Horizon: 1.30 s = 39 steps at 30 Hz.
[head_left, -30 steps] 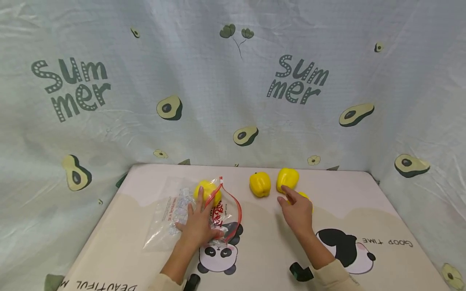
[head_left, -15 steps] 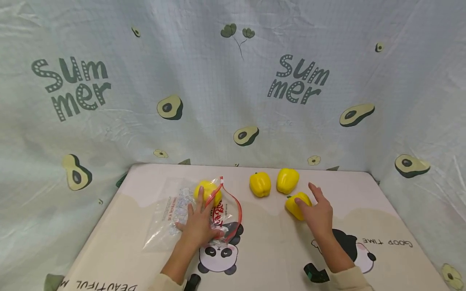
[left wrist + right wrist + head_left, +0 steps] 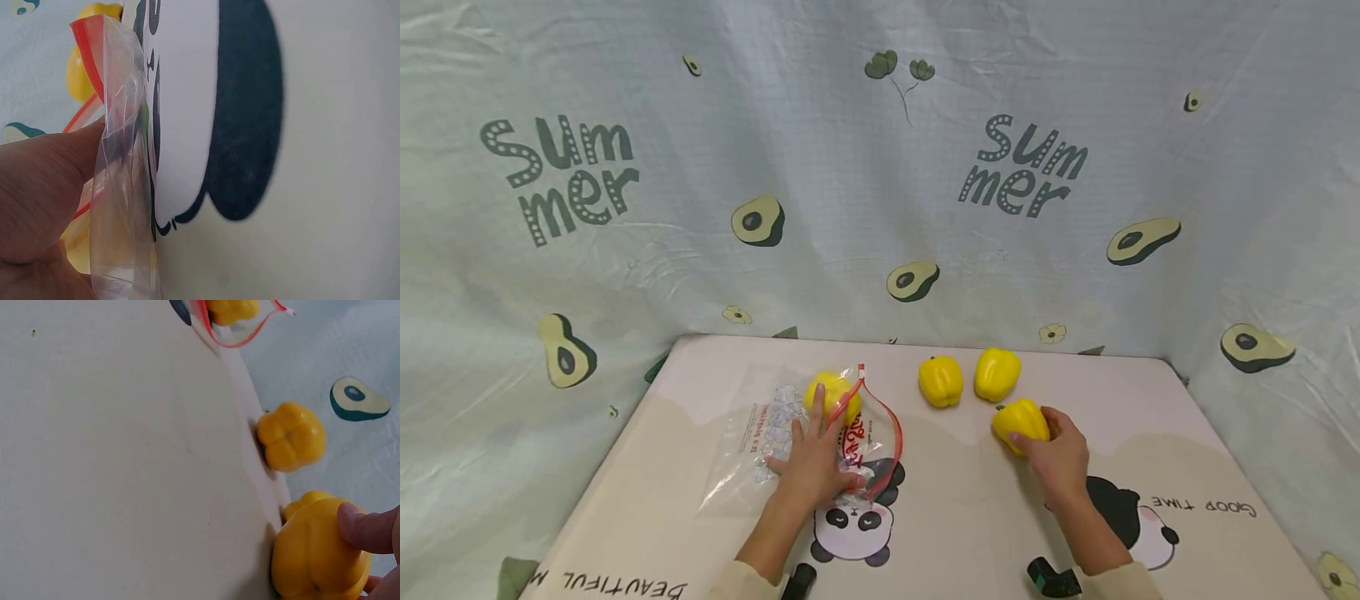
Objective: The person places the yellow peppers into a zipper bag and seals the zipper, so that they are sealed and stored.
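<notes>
In the head view a clear bag (image 3: pixel 730 475) with a red zip edge lies on the table, a yellow pepper (image 3: pixel 826 388) in it. My left hand (image 3: pixel 808 467) rests on the bag with fingers spread; the left wrist view shows its thumb at the clear film (image 3: pixel 122 187). At the right, my right hand (image 3: pixel 1062 458) grips another yellow pepper (image 3: pixel 1018 423), thumb on its near side and fingers on the far side. The right wrist view shows the thumb on this pepper (image 3: pixel 319 550).
Two more yellow peppers, one (image 3: pixel 940 382) beside the other (image 3: pixel 997 374), stand near the back edge of the table (image 3: pixel 955 517). A patterned curtain (image 3: pixel 820 167) hangs behind. Dark wrist devices show by both forearms.
My right hand has moved right from near the back peppers to the front one, and its fingers have closed round that pepper. The left hand stays on the bag.
</notes>
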Tool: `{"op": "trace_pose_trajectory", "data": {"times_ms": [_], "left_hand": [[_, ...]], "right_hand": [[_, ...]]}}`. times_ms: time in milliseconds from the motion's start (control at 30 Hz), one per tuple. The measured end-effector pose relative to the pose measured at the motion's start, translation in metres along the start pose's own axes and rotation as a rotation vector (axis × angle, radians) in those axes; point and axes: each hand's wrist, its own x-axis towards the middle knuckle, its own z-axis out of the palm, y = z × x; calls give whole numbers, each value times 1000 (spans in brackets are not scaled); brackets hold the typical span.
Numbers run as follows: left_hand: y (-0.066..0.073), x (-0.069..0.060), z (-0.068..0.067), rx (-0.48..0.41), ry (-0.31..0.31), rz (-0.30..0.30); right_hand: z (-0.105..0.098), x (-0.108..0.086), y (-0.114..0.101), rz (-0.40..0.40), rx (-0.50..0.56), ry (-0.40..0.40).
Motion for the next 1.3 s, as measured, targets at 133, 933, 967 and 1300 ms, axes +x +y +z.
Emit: {"op": "trace_pose_trajectory", "data": {"times_ms": [133,933,967,1300], "left_hand": [[0,0,0,4,6,0],[2,-3,-1,-4,25,16],[2,-3,-1,-6,24,17],[-1,-3,-1,4,18,9]], "right_hand": [[0,-1,-1,9,7,19],[16,-4,-11,-1,18,-46],[17,-4,-11,-3,19,-50],[31,-8,-17,-29,17,-82]]}}
